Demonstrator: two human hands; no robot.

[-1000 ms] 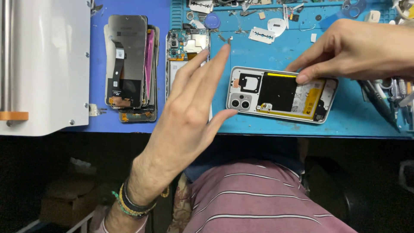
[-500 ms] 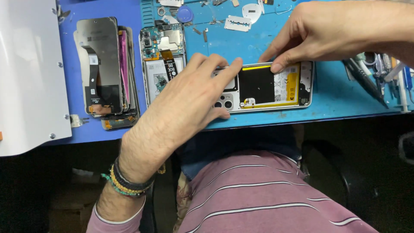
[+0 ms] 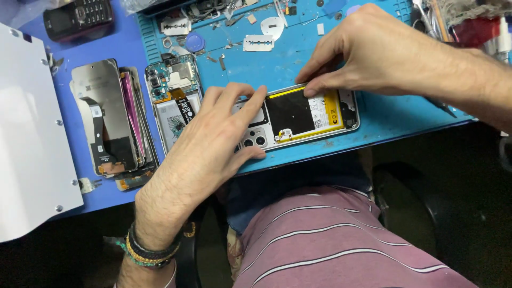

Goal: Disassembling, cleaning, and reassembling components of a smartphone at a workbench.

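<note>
Phone (image 3: 298, 114) lies pinned under both hands' fingers (image 3: 250, 104).

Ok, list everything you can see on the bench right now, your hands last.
Opened phone: one, silver frame, black and yellow inside, near edge of mat.
Mat: one, blue, under the phone.
Second open phone: one, circuit board showing, left of the first.
Screen stack: several, grey and pink, further left.
Razor blades: at least two, silver, back of mat.
Keypad phone: one, black, top left.
White panel: one, far left.
Left hand: pressing the phone's camera end.
Right hand: fingers at the phone's top edge.
</note>
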